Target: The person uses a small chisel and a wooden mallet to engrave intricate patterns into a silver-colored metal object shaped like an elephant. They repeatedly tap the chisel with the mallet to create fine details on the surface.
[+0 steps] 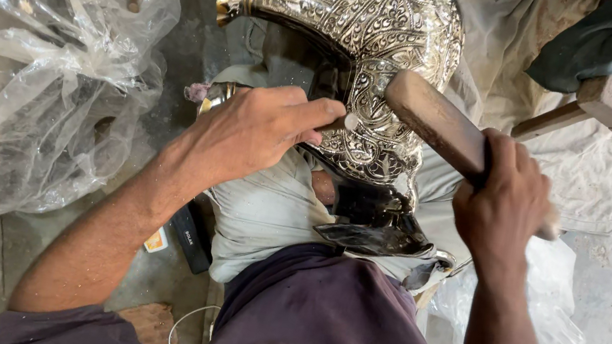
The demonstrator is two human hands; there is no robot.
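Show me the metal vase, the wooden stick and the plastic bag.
metal vase (395, 22), head view, on its engraved belly.
wooden stick (437, 119), head view, on the shaft above the right hand (505, 204).
plastic bag (27, 71), head view, on its crumpled middle.

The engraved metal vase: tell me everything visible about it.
The engraved metal vase looks silvery with dense floral relief and gold bands at its flared mouth. It lies on its side across the person's lap over pale cloth. The left hand presses on its body; the right hand holds a wooden mallet against it.

Soft, even daylight, sharp focus, glare on engraved metal vase (377, 36) and plastic bag (36, 64)
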